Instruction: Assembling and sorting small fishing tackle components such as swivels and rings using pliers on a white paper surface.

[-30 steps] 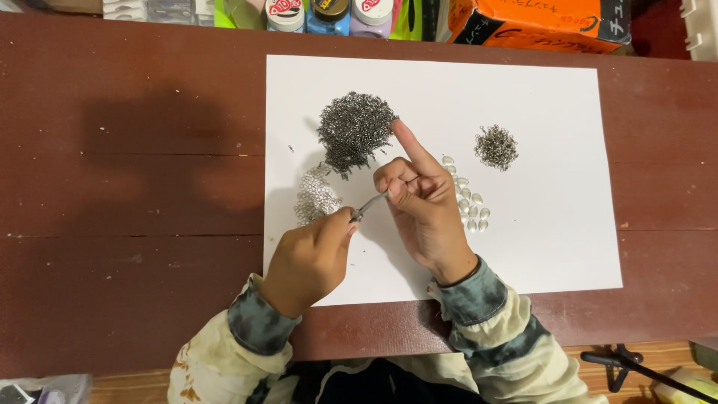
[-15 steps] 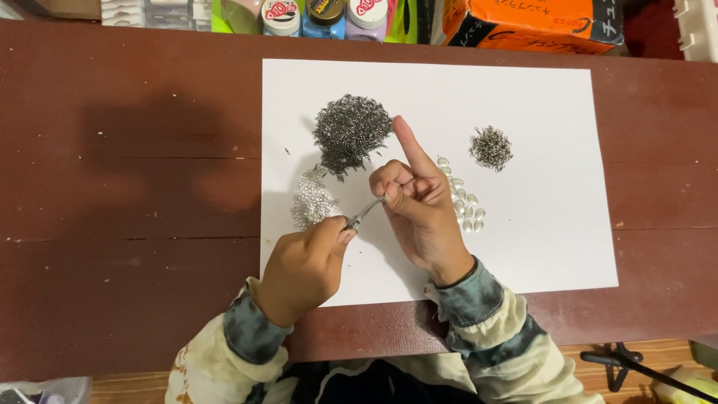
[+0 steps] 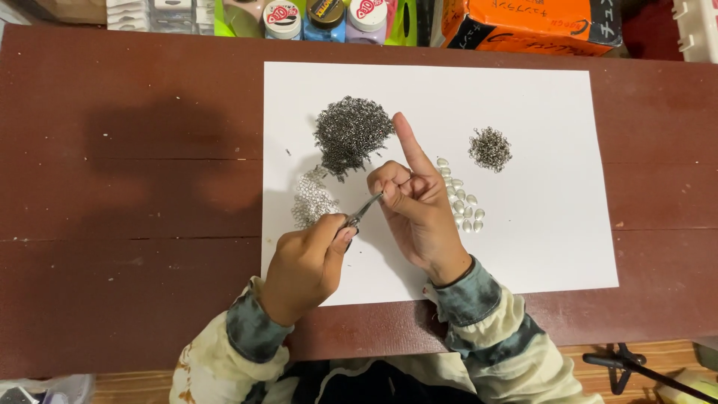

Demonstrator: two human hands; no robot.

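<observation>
Desk: dark reddish-brown wood [image 3: 134, 187], matt, with plank seams running across it; I see a white sheet of paper [image 3: 538, 247] lying flat on it.
Back edge: an orange box [image 3: 531, 22] and small lidded jars [image 3: 325, 19] stand in a row behind the paper.
Big heap: a dark grey mound of tiny metal rings [image 3: 351, 133], grainy and loose, on the upper middle of the paper.
Small heap: a lesser dark tangle of rings [image 3: 490, 147] to the right, well apart from the big one.
Pale pile: silvery, finer bits [image 3: 310, 200] just below the big heap, near my left hand.
Beads: oval, pearly white beads [image 3: 462, 200] in loose rows, partly hidden behind my right hand.
Left hand: my left hand [image 3: 307, 263] is clenched round slim metal pliers [image 3: 361, 212], whose tip points up-right and meets the other hand.
Right hand: my right hand [image 3: 419, 206] has its index finger raised straight; thumb and middle fingers [image 3: 393, 187] are pinched at the pliers' tip. Whether something tiny sits between them, I cannot tell.
Sleeves: mottled cream and grey-blue cloth [image 3: 479, 299].
</observation>
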